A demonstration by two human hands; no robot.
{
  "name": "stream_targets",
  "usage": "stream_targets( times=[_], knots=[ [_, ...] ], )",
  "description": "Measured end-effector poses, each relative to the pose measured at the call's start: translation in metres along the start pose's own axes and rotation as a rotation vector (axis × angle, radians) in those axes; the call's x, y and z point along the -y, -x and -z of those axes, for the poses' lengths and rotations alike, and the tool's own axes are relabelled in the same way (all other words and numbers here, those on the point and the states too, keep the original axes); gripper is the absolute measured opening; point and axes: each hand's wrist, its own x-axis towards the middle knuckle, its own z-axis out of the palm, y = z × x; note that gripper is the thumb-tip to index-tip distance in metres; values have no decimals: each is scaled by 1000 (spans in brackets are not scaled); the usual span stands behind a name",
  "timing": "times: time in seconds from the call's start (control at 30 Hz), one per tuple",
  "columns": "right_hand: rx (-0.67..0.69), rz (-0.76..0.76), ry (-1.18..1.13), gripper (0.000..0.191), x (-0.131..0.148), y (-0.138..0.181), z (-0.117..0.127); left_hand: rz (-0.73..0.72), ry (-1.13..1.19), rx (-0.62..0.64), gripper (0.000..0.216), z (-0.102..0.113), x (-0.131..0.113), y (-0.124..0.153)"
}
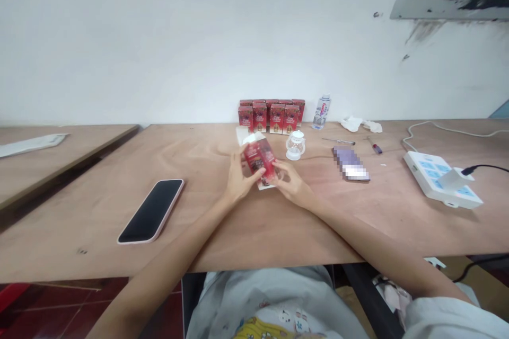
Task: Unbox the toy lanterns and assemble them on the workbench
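Between both hands a red printed box [260, 156] is held tilted above the table, its white end flaps open at the top and a white flap showing at the bottom. My left hand [239, 177] is closed around its left side, with the thumb across the front. On its lower right side, my right hand [292, 183] grips with thumb and fingers. Just right of the box stands a small clear lantern-shaped container [295, 145] with a white top. Behind are several similar red boxes [260, 117], upright in rows by the wall. A white piece [241, 135] sits behind the held box.
A phone [151, 211] lies at left on the wooden table [222, 228]. Toward the right are a water bottle [321, 112], crumpled tissues [352, 124], a metal tool [339, 141], a screwdriver [374, 145], another phone [350, 163] and a power strip [442, 177] with cables.
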Motion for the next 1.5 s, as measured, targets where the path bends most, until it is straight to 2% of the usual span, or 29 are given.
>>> stream_targets(
  times=[0.1,0.17,0.2,0.27,0.37,0.43,0.57,0.7,0.8,0.9,1.0,1.07,1.13,1.23,1.33,1.4,1.5],
  knots=[
    [148,231,177,22,3,0,-3,125,150,-1,76,2,1,-4],
    [165,323,242,25,5,-1,-4,194,163,-16,78,6,-3,-8],
    [130,331,260,27,4,-1,-3,216,152,-11,79,8,-5,-9],
    [-26,238,294,34,-1,-1,0,223,121,17,79,12,-8,-10],
    [-324,-63,377,47,-22,-3,9,147,97,5,82,10,-4,-7],
    [-407,-231,415,56,-41,-5,17,63,93,-21,85,5,3,-2],
    [-297,-401,359,68,-76,-16,31,-50,42,-20,83,-5,13,9],
    [-136,-481,47,73,-95,-33,40,-28,102,18,77,-11,13,14],
    [-217,-541,-103,81,-98,-46,47,-7,181,33,75,-14,15,16],
    [-419,-519,-186,89,-85,-61,61,33,180,24,74,-17,19,17],
    [-553,-432,-279,90,-44,-79,82,76,138,19,77,-19,22,19],
    [-505,-369,-374,84,-3,-90,93,97,124,33,78,-19,23,19],
    [-382,-353,-532,78,38,-97,96,111,123,48,78,-19,22,19],
    [-202,-384,-728,77,78,-98,82,91,112,46,77,-17,18,18],
    [-117,-463,-802,79,80,-97,59,64,88,42,77,-15,15,17],
    [-155,-477,-787,81,69,-99,49,88,99,38,77,-15,15,17],
    [-252,-420,-649,79,54,-102,45,143,124,27,76,-17,15,18]
  ],
)
